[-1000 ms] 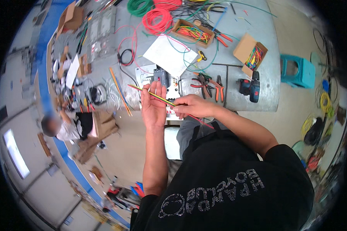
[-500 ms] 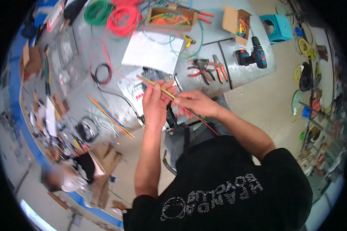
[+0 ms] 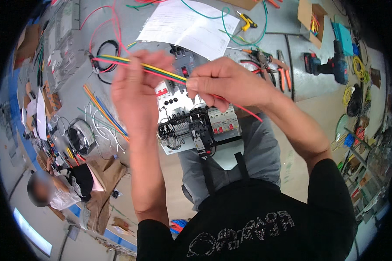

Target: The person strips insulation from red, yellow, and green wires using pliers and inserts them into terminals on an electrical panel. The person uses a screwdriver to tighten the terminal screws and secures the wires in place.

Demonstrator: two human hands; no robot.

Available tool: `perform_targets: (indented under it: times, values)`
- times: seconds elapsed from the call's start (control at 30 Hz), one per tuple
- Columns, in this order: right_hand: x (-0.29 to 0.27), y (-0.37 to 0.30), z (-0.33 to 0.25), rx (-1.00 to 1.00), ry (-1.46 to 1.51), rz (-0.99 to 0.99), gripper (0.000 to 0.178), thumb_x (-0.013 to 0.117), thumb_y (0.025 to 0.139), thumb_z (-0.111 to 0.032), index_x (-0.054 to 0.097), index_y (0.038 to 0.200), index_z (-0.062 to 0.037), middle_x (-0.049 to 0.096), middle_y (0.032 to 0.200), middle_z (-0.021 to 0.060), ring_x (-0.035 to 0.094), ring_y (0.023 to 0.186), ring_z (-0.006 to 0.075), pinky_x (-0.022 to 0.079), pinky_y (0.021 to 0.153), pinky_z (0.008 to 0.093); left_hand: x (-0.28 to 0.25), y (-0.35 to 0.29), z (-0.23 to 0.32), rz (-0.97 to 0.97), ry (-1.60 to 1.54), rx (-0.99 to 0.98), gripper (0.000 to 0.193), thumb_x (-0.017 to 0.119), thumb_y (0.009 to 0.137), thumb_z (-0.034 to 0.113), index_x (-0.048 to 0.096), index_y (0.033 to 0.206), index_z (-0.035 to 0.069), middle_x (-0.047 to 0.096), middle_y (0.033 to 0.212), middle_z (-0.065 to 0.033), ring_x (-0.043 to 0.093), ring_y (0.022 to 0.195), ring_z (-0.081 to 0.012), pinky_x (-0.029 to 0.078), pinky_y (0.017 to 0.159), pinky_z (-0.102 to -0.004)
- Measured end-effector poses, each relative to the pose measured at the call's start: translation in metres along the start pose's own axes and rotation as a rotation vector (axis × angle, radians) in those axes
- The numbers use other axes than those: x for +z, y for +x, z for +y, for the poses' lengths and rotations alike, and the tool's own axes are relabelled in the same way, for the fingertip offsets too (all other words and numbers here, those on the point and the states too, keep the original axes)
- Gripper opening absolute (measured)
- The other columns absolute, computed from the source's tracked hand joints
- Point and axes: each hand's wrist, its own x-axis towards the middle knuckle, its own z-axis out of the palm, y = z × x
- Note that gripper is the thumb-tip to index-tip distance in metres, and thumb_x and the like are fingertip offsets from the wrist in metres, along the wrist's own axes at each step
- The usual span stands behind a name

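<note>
The red, green and yellow wires [image 3: 165, 74] slant left-to-right, partly over the electrical panel [image 3: 189, 126], pinched by the right hand [image 3: 231, 82], while the blurred left hand [image 3: 137, 89] meets them farther left, its grip unclear.

Yellow, green and red wires [image 3: 172, 75] between left hand [image 3: 137, 82] and right hand [image 3: 231, 82], white paper [image 3: 183, 27] beyond them, orange-handled pliers [image 3: 282, 81] rightward of both!

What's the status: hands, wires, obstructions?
Right hand pinching red, yellow and green wires; left hand on them, blurred, grip unclear. Wires above component panel. Hands hide part of panel from camera.
</note>
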Motion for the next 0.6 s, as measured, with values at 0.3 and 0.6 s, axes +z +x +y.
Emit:
perform_targets:
  times: [0.3,0.6]
  values:
    - [-0.006,-0.043,0.036,-0.216,-0.377,0.192,0.033,0.06,0.101,-0.028,0.069,0.088,0.0002,0.058,0.061,0.0038,0.056,0.048,0.0103,0.046,0.047,0.0279,-0.033,0.006,0.009,0.009,0.051,0.303,0.034,0.05,0.108,0.019,0.054,0.129,-0.008,0.064,0.129,-0.0236,0.065,0.121,-0.0285,0.056,0.104,-0.0395]
    - [0.085,-0.142,0.159,-0.438,-0.485,0.233,0.031,0.057,0.104,-0.028,0.067,0.09,-0.0023,0.058,0.064,0.0002,0.056,0.05,0.0071,0.045,0.047,0.026,-0.075,-0.167,-0.011,-0.099,-0.029,0.579,0.028,0.052,0.107,0.017,0.059,0.122,-0.005,0.068,0.122,-0.0212,0.069,0.114,-0.0298,0.059,0.096,-0.0395]
